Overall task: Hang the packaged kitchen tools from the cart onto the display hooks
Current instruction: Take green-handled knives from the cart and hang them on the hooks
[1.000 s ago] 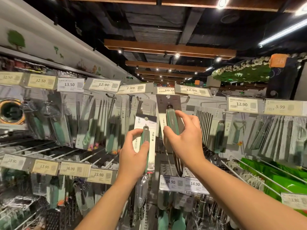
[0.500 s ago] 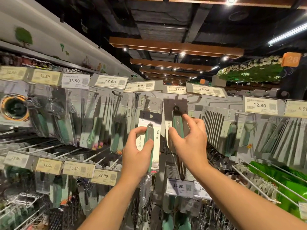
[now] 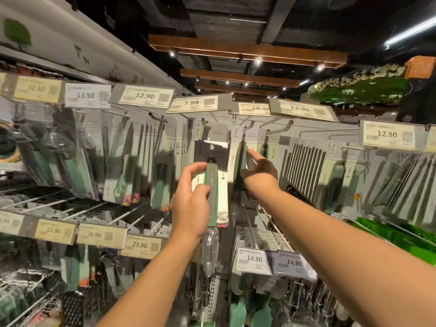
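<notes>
1. Two hands are raised at the rack: the left hand [image 3: 191,204] grips a carded green-handled tool [image 3: 213,194].
2. Beside it, the right hand [image 3: 258,171] pinches a second pack [image 3: 239,166] (seen edge-on).
3. Behind, a hook [image 3: 249,127] holds its top.

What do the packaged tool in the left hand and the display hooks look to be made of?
Packaged tool: matte green handle, likely plastic, on a printed card backing with a clear glossy blister below. Display hooks: thin grey rods with upturned tips, probably metal.
</notes>
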The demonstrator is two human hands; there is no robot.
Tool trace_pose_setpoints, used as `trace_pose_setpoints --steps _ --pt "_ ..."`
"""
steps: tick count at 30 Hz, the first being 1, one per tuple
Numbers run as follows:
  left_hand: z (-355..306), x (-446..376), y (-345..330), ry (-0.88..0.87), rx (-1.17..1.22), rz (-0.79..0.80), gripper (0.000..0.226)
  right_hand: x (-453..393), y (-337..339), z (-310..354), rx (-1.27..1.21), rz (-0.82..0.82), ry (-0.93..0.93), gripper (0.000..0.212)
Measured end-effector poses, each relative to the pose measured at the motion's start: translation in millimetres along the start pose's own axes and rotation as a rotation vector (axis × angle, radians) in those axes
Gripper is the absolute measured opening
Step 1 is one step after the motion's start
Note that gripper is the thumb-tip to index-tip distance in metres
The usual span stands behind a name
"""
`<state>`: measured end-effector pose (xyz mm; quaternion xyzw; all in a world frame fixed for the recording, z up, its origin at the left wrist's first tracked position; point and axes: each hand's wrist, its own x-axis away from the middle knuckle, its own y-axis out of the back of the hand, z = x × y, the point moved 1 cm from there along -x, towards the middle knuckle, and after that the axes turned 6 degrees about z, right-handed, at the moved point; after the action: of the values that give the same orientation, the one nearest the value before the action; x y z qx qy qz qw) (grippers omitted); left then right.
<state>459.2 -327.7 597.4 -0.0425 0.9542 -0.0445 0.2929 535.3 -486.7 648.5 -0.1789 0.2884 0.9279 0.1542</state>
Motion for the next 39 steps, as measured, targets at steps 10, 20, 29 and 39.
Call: trace_pose_setpoints --steps 10,20,29,39 --pt "-4 -5 0 0.07 0.031 0.026 0.04 -19 -2 -13 0.073 0.02 -0.035 0.059" --pt "-4 -1 -5 0.154 0.22 0.012 0.043 89 1 10 0.102 0.136 0.405 0.033" --pt "-16 5 -13 0.051 0.064 0.135 0.038 110 12 -5 0.01 -0.012 0.408 0.041" --pt "-12 -2 26 -0.011 -1.039 0.328 0.026 117 40 -4 0.003 -0.137 0.434 0.049"
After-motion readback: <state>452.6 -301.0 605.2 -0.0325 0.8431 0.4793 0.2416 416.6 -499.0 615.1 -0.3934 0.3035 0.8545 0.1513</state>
